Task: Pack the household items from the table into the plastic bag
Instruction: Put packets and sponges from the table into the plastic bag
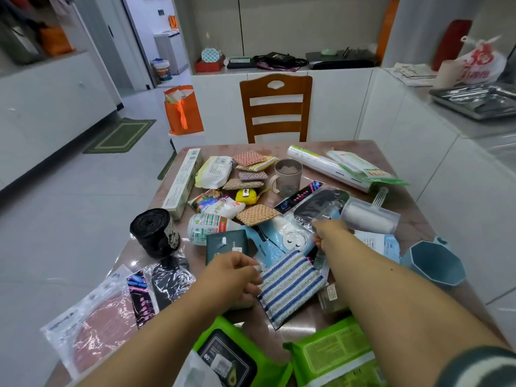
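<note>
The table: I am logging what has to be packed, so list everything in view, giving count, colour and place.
table: one, pinkish marble, centre
bin-bag roll: one, black, left edge
long box: one, pale green, far left
scouring pads: about five, woven pink and tan, far centre
tape measure: one, yellow, centre
mug: one, grey, far centre
lint roller: one, white, right
cup: one, blue, right edge
striped cloth: one, blue and white, near centre
wipes packs: two, green, near edge
chair: one, brown wood, behind the table
orange bag: one, on the floor, far left
left hand: grip on the striped cloth's edge
right hand: on clear packaging; grip unclear
</note>
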### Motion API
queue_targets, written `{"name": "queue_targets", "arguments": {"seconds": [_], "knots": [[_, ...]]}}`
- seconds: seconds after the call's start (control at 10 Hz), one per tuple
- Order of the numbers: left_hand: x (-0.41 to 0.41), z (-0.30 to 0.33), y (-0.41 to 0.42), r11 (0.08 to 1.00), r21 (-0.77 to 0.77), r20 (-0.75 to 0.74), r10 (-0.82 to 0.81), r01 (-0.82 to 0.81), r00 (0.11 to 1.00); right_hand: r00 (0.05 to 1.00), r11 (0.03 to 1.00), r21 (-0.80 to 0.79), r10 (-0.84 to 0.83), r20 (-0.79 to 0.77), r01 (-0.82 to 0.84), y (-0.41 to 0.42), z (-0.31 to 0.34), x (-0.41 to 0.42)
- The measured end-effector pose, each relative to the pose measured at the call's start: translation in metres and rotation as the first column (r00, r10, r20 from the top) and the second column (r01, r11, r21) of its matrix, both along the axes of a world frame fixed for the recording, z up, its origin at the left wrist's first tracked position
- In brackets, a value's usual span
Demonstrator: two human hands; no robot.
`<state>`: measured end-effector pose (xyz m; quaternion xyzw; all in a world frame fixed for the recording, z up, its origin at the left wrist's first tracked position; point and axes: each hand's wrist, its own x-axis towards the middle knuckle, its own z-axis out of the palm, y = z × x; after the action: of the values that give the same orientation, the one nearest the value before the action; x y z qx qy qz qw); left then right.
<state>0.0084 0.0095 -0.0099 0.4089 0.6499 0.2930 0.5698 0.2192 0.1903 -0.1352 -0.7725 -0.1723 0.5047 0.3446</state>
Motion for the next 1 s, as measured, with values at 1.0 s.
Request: {"name": "queue_targets", "arguments": {"seconds": [1.0], "knots": [[-0.066,0.010,-0.002,0.843,0.088,0.103,0.522,-0.531,0.847,0.671,0.580,0.339,0.605,0.429,-0.740,-0.123,0.193,0.016]]}}
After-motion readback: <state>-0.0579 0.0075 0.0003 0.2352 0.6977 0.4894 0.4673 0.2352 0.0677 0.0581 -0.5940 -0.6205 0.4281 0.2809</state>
